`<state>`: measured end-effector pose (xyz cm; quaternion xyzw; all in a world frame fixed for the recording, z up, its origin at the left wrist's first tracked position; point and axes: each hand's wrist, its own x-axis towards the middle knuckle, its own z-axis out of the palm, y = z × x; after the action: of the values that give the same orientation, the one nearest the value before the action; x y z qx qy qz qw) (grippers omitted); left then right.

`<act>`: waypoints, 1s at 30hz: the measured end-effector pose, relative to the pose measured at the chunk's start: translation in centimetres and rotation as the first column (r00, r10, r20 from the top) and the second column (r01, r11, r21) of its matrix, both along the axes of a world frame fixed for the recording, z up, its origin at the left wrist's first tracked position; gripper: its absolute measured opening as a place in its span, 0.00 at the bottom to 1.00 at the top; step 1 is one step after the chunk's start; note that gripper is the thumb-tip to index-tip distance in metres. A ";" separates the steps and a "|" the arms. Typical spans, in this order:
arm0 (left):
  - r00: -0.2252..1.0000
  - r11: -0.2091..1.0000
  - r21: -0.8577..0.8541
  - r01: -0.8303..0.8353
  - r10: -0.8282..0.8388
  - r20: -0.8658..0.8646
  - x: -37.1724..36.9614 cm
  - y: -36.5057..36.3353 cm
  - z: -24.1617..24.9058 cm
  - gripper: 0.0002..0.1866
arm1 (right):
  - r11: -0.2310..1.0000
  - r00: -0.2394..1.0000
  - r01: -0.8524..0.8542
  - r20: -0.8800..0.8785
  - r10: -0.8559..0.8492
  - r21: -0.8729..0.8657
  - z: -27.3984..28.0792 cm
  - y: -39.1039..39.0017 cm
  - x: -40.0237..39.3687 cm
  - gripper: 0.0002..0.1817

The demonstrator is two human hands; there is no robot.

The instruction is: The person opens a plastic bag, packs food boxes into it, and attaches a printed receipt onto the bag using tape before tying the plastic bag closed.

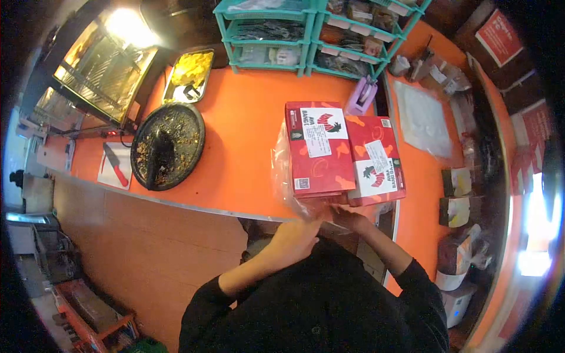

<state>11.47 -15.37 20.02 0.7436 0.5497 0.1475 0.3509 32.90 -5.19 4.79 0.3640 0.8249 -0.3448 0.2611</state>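
Two red boxes with white labels, one on the left (321,167) and one on the right (365,132), lie side by side on the orange counter (241,141). Clear plastic (281,170) shows along the left box's side and at the front edge. My left hand (299,234) is closed on the plastic just in front of the boxes. My right hand (347,219) is beside it at the same plastic, with its fingers bent and partly hidden in shadow, so its grip is unclear.
A stone mortar with a pestle (154,162), a red-handled knife (119,170) and a tray of yellow food (172,94) are to the left. Teal shelves (268,15) stand behind. A purple tape dispenser (361,97) sits behind the boxes; plastic sheets (421,117) lie to the right.
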 end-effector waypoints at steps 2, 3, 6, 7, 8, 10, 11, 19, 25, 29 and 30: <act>1.000 1.000 0.007 0.008 -0.009 0.015 1.6 0.3 -1.0 0.18 | 0.992 0.991 0.126 -0.042 -0.124 0.028 -6.2 -0.2 2.4 0.33; 1.000 0.998 0.066 0.009 -0.008 -0.011 2.5 0.6 -1.9 0.16 | 0.990 0.989 0.141 -0.052 -0.139 0.025 -7.0 -0.1 2.0 0.34; 1.000 0.995 0.103 0.020 -0.020 0.006 3.1 0.7 -1.9 0.13 | 0.991 0.991 -0.061 0.115 0.075 -0.123 -2.0 1.2 -0.3 0.30; 0.998 0.997 0.075 0.016 -0.020 0.053 3.2 0.6 -1.5 0.12 | 1.000 0.981 0.002 0.192 0.002 -0.022 3.1 0.4 -2.1 0.28; 0.998 0.997 0.072 0.027 -0.031 0.052 3.2 0.5 -1.6 0.12 | 0.999 0.973 0.034 0.228 -0.039 0.029 4.0 0.1 -2.4 0.27; 0.991 0.995 0.095 -0.010 -0.003 0.134 3.2 0.0 -1.8 0.09 | 0.987 0.980 0.090 0.167 -0.112 0.134 2.8 -0.2 -2.5 0.30; 0.991 0.996 0.094 -0.002 -0.011 0.132 3.1 -0.2 -1.6 0.09 | 0.975 0.989 0.120 0.068 -0.134 0.186 2.3 -0.3 -2.7 0.35; 0.998 0.992 0.122 0.028 -0.034 0.048 1.1 -0.3 2.1 0.11 | 0.977 0.981 0.099 0.148 -0.128 0.188 6.3 0.3 -2.0 0.25; 0.946 0.998 0.070 0.007 0.016 -0.323 -4.1 -0.2 8.3 0.16 | 0.972 0.980 -0.064 0.199 0.018 0.225 19.0 -0.4 0.8 0.25; 0.933 0.990 0.140 0.005 0.046 -0.356 -4.9 0.3 9.2 0.17 | 0.952 0.991 -0.118 0.089 0.097 0.283 25.0 0.1 1.3 0.26; 0.931 0.978 0.208 -0.004 0.080 -0.355 -5.2 0.4 9.5 0.16 | 0.957 0.976 -0.173 0.168 0.136 0.233 26.6 0.1 1.1 0.25</act>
<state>6.27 -14.95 29.56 0.7780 0.6026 0.0714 0.1624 34.04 -5.04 31.42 0.3527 0.8653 -0.1898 0.3012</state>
